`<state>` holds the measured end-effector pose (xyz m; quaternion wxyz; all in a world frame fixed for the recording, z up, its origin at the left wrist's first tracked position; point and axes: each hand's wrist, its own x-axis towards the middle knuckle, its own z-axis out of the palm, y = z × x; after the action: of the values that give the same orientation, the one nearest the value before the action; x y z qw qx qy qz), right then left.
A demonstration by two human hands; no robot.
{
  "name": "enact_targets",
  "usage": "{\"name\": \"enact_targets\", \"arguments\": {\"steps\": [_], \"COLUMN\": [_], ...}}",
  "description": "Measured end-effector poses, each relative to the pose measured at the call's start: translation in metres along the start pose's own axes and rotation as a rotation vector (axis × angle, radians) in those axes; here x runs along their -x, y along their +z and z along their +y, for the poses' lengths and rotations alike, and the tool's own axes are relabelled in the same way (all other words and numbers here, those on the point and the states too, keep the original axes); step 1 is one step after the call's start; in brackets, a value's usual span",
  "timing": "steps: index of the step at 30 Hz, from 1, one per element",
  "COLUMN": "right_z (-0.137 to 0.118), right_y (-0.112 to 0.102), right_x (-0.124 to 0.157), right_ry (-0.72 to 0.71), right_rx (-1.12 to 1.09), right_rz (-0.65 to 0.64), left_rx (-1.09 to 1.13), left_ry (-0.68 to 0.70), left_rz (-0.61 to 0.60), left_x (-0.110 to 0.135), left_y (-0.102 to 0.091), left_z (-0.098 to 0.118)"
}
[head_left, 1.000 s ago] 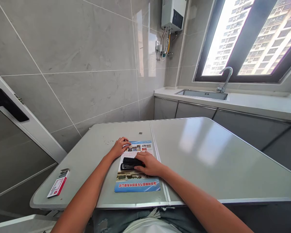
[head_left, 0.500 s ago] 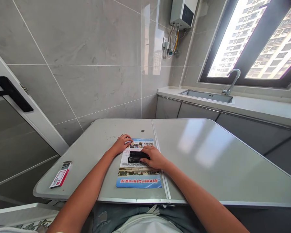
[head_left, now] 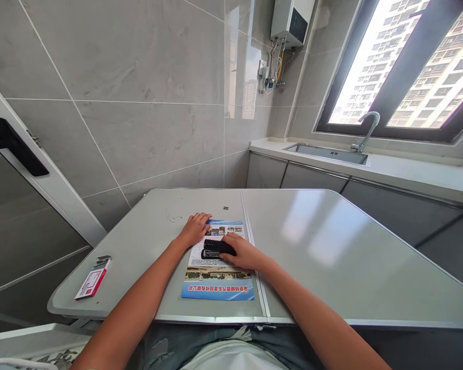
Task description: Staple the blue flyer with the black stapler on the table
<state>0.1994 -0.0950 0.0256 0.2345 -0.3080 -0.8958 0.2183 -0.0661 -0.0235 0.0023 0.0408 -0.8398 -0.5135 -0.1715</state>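
A printed leaflet [head_left: 218, 293] with blue bands and small photos lies flat on the table, its lettering upside down to me. Across its middle rests a black stapler [head_left: 212, 246], jaw end pointing left. My right hand [head_left: 244, 252] is closed round the rear part of the stapler, thumb at its near side. At the leaflet's upper left edge, my left hand [head_left: 195, 228] lies with its fingers stretched out, touching the paper's corner; it is open.
A small strip of staples [head_left: 226, 208] lies beyond the leaflet, with loose staples [head_left: 175, 219] scattered to the left. A red and white box [head_left: 93, 278] sits near the left edge of the table [head_left: 324, 272]. A sink [head_left: 327, 152] is behind at right.
The view has shifted slightly. The left fingers look a little straighter on the leaflet's corner. My right hand keeps its hold on the stapler.
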Motion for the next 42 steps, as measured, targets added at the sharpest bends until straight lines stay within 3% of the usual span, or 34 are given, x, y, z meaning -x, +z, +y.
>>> {"name": "enact_targets", "arguments": {"steps": [5, 11, 14, 16, 18, 21, 28, 30, 35, 42], "right_z": [0.001, -0.002, 0.000, 0.005, 0.014, 0.025, 0.012, 0.004, -0.008, -0.012], "right_y": [0.000, -0.003, -0.009, -0.012, -0.014, -0.015, -0.010, -0.007, 0.008, 0.024], "right_x": [0.000, 0.002, 0.002, 0.001, 0.003, 0.011, 0.041, 0.049, 0.061, 0.069], "right_ry": [0.006, -0.013, -0.019, 0.109, 0.333, 0.535, 0.426, 0.420, 0.462, 0.403], "right_rx": [0.005, 0.008, 0.044, 0.039, -0.004, -0.059, -0.173, -0.192, -0.111, -0.030], "right_rz": [-0.010, -0.021, 0.074, 0.240, 0.384, 0.393, 0.109, 0.082, 0.233, 0.410], "left_rx": [-0.084, -0.001, 0.026, 0.047, 0.074, 0.119, 0.191, 0.199, 0.198, 0.198], "left_ry": [0.031, -0.023, -0.070, -0.100, -0.121, -0.148, -0.203, -0.211, -0.222, -0.178], "left_rz": [-0.031, -0.047, -0.038, -0.028, -0.016, -0.001, 0.012, 0.010, 0.005, -0.005], "left_x": [-0.005, -0.013, -0.014, -0.012, -0.010, -0.009, -0.010, -0.009, -0.010, -0.016], "left_y": [0.002, 0.011, 0.016, 0.017, 0.018, 0.019, 0.021, 0.020, 0.018, 0.019], "left_z": [0.009, 0.017, 0.016, 0.015, 0.013, 0.012, 0.009, 0.009, 0.014, 0.016]}}
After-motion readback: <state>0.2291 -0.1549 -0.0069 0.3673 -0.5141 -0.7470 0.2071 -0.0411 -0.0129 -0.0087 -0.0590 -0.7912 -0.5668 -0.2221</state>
